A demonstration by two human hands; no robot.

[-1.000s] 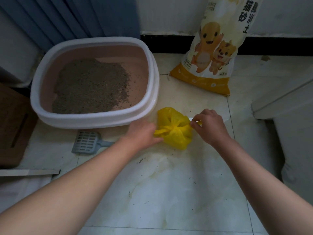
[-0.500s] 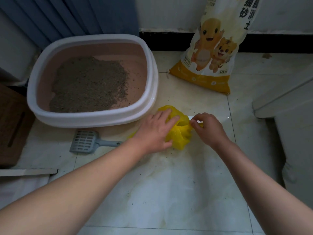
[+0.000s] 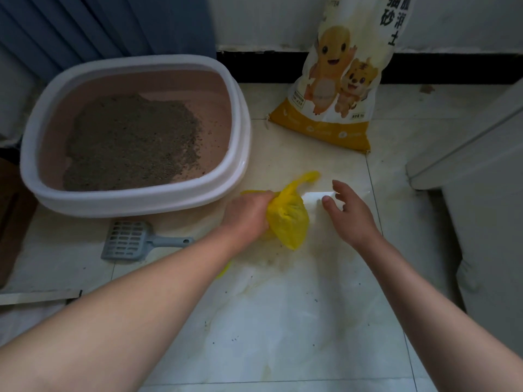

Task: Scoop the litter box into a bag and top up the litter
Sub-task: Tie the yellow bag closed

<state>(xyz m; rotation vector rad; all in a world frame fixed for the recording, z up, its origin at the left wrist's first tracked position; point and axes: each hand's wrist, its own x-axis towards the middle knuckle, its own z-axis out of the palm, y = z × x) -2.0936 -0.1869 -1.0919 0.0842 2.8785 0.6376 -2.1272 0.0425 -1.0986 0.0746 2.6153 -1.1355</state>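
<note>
Fingers (image 3: 264, 200) of the left hand (image 3: 249, 215) clench the gathered neck of the bag (image 3: 288, 222) at centre frame. The right hand (image 3: 351, 213), just right of it, is released, its fingers spread and apart from the film. Whether the bag rests on the floor (image 3: 283, 321) or hangs just above it cannot be told. The risk, as judged here, is that the thin yellow film splits or its loose tails slip open under the weight of the clumps, spilling them onto tile already speckled with stray grains. The bag is crinkled, bulging and teardrop-shaped. Left of it lies the scoop (image 3: 127, 240), grey slotted plastic, flat on the floor near the box (image 3: 135, 200), a rounded tub with a smooth white rim and pink walls. Litter (image 3: 133, 142), coarse and grey-brown, covers only the tub's left part, so topping up looks not yet done. The sack (image 3: 336, 89), glossy printed plastic, stands against the wall (image 3: 268, 21) at upper right, its top out of frame.
</note>
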